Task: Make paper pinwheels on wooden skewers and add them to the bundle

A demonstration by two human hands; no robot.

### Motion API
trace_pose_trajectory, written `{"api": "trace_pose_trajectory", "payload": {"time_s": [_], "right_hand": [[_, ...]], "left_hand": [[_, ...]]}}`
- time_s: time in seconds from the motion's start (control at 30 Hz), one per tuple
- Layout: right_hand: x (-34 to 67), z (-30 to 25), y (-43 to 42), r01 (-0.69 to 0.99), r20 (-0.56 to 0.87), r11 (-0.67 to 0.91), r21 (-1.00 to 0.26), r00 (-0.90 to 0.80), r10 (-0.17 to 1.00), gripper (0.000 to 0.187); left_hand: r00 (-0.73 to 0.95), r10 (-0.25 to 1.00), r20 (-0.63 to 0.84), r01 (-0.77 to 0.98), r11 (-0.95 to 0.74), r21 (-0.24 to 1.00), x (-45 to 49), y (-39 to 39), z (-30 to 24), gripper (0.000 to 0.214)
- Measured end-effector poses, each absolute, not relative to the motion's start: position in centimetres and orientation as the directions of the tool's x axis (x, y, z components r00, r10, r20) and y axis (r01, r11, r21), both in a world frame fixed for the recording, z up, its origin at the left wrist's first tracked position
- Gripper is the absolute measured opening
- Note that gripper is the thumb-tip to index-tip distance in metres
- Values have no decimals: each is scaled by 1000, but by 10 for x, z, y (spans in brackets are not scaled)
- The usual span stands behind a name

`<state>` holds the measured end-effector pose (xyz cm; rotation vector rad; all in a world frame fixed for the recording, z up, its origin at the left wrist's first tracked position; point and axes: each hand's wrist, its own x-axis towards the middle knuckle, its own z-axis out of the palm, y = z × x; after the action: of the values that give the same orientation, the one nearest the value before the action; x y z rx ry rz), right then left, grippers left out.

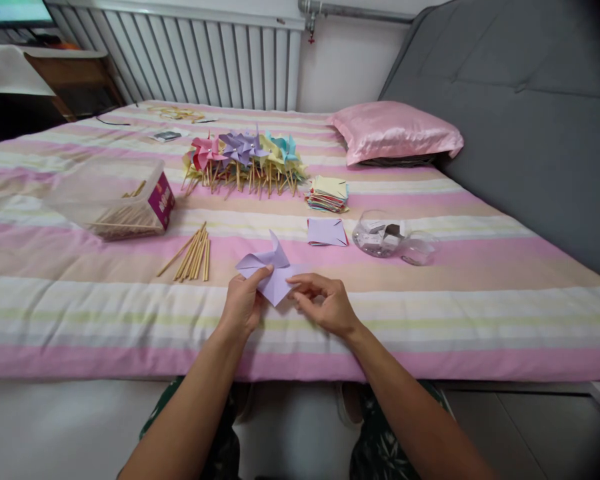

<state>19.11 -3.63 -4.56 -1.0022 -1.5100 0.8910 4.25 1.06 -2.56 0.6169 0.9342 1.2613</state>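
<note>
A purple paper pinwheel point(276, 285), partly folded, is held above the bed's front edge. My left hand point(243, 300) grips it, thumb pressed over its middle where folded points meet. At its right corner, the fingers of my right hand point(325, 301) pinch the paper. One blade stands up at the top. Left of the hands lies a small bundle of wooden sticks point(196, 255). Beyond my right hand rest flat purple paper squares point(327, 232) with cut corners, and behind them a stack of multicoloured squares point(327, 193).
Finished pinwheels point(243, 153) on sticks lie in a heap farther back. A clear plastic box point(105, 200) of sticks stands left. To the right are a clear bowl point(377, 235) with small packets and a smaller clear container point(420, 248). A pink pillow point(397, 130) lies by the grey headboard point(510, 100).
</note>
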Motion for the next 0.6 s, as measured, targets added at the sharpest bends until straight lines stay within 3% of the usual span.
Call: {"api": "trace_pose_trajectory", "payload": {"time_s": [0.37,0.6], "right_hand": [[189,-56,-32,149,335,342,-928,-69,940,16],[183,-53,-32,53,253,249,-967,92,963,13]], "left_hand": [[143,967,-210,-448,252,858,42,7,-26,23],[82,976,-203,-402,219,889,49,3,-28,21]]}}
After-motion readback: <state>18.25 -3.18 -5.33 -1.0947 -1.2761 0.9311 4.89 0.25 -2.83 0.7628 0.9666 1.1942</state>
